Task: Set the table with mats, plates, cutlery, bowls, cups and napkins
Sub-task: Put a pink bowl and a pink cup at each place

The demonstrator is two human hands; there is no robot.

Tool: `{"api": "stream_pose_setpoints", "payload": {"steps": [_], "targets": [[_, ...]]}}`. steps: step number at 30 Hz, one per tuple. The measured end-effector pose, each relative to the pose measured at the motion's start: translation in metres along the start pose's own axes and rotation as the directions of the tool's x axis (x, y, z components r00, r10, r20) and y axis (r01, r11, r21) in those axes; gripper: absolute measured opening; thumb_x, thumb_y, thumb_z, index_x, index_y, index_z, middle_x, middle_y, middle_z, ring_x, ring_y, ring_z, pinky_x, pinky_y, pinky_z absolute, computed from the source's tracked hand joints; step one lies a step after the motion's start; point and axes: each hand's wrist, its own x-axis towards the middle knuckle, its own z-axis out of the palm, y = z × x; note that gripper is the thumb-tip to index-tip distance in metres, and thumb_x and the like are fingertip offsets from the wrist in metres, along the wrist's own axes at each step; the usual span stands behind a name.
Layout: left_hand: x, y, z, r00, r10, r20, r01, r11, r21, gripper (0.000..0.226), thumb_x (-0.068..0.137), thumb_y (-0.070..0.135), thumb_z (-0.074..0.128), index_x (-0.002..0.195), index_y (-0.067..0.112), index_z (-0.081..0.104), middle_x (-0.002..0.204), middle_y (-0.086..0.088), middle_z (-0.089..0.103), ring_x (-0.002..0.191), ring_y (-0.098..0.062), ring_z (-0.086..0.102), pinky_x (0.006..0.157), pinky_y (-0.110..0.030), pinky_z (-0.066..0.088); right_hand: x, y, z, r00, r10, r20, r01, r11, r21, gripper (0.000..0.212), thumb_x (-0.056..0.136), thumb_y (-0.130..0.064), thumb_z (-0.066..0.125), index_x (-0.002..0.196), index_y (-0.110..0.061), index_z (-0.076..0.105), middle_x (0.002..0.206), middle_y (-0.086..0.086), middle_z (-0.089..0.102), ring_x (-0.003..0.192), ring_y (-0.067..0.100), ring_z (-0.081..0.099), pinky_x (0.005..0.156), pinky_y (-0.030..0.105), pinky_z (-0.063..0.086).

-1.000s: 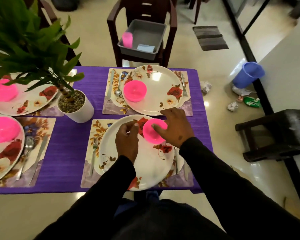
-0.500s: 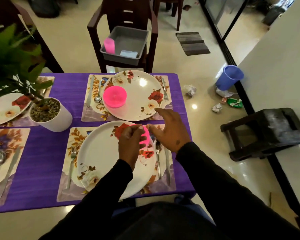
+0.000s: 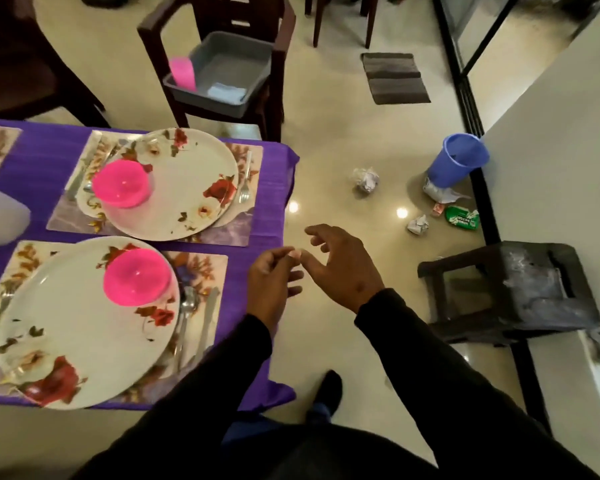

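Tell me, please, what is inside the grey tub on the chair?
Inside the grey tub stand a pink cup at its left wall and a pale folded cloth, likely napkins. The near wall hides the floor under them.

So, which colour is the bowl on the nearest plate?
The bowl is bright pink; the head view shows it on the flowered plate.

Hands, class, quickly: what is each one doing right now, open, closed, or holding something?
Left hand: open, fingers loosely curled, holding nothing.
Right hand: open, fingers spread, holding nothing.
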Motion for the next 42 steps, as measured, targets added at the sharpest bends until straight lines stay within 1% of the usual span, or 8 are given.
{"api": "stream_pose_setpoints", "payload": {"steps": [6,16,23,28,31,34,38,42], "targets": [[0.001,-0.009,0.055,0.997,-0.025,-0.071,0.024,1.0,-0.018,0.019,0.1,0.022,0.06,0.115,0.014,0.067,0.108,-0.011,0.073,0.095,-0.026,0.072,0.074,-0.036,0.058,0.011,0.059,-0.039,0.989,-0.008,0.149,0.018,0.998,-0.061,0.042,0.092,-0.041,0.063,0.13,-0.023,0.058,0.113,-0.003,0.065,0.098,0.013,0.061,0.085,0.027,0.05],[0.038,-0.001,0.091,0.978,-0.047,-0.204,0.043,0.999,-0.023,0.021,0.101,0.028,0.058,0.116,0.018,0.069,0.108,-0.005,0.073,0.099,-0.024,0.072,0.077,-0.035,0.06,0.082,0.08,-0.072,0.956,-0.115,0.27,0.125,0.992,-0.02,0.045,0.093,-0.043,0.062,0.134,-0.024,0.055,0.123,-0.002,0.061,0.104,0.011,0.058,0.089,0.026,0.048],[0.135,0.045,0.145,0.982,-0.041,-0.182,0.034,0.999,-0.04,0.019,0.101,0.03,0.059,0.11,0.019,0.071,0.106,-0.004,0.074,0.098,-0.023,0.072,0.074,-0.032,0.059,0.194,0.094,-0.11,0.935,-0.182,0.304,0.2,0.979,-0.028,0.044,0.094,-0.039,0.061,0.135,-0.023,0.055,0.125,-0.001,0.059,0.106,0.013,0.057,0.09,0.026,0.047],[0.22,0.092,0.183,0.982,-0.054,-0.183,0.046,0.998,-0.049,0.015,0.101,0.023,0.058,0.102,0.016,0.072,0.093,-0.002,0.074,0.088,-0.022,0.07,0.069,-0.033,0.057,0.274,0.096,-0.143,0.906,-0.216,0.365,0.25,0.967,-0.047,0.042,0.095,-0.035,0.057,0.135,-0.021,0.056,0.125,0.0,0.059,0.111,0.017,0.057,0.096,0.028,0.047],[0.267,0.121,0.202,0.983,-0.042,-0.178,0.037,0.999,-0.033,0.015,0.1,0.024,0.059,0.103,0.017,0.072,0.098,-0.005,0.075,0.09,-0.024,0.071,0.069,-0.032,0.058,0.332,0.103,-0.158,0.91,-0.231,0.343,0.254,0.967,-0.021,0.041,0.094,-0.034,0.06,0.133,-0.02,0.057,0.123,0.001,0.061,0.106,0.014,0.058,0.095,0.031,0.049],[0.303,0.151,0.218,0.974,-0.033,-0.224,0.019,0.998,-0.063,0.015,0.1,0.027,0.061,0.105,0.016,0.071,0.096,-0.003,0.076,0.093,-0.022,0.073,0.072,-0.033,0.059,0.385,0.111,-0.172,0.914,-0.215,0.344,0.22,0.975,0.023,0.041,0.093,-0.037,0.063,0.131,-0.022,0.059,0.119,-0.001,0.064,0.099,0.011,0.06,0.088,0.027,0.052],[0.361,0.19,0.233,0.952,-0.029,-0.304,-0.001,0.995,-0.1,0.016,0.1,0.027,0.06,0.104,0.016,0.071,0.089,0.003,0.076,0.091,-0.02,0.073,0.073,-0.033,0.06,0.467,0.112,-0.182,0.898,-0.244,0.367,0.242,0.969,0.051,0.039,0.091,-0.037,0.067,0.126,-0.021,0.062,0.112,-0.002,0.067,0.093,0.011,0.061,0.082,0.021,0.049],[0.42,0.229,0.243,0.92,-0.016,-0.391,-0.039,0.99,-0.132,0.017,0.098,0.028,0.062,0.105,0.015,0.071,0.093,-0.001,0.075,0.094,-0.023,0.072,0.072,-0.033,0.058,0.551,0.107,-0.181,0.857,-0.332,0.394,0.323,0.942,0.091,0.036,0.09,-0.034,0.069,0.121,-0.017,0.065,0.108,0.001,0.069,0.087,0.008,0.059,0.077,0.019,0.044]]}}
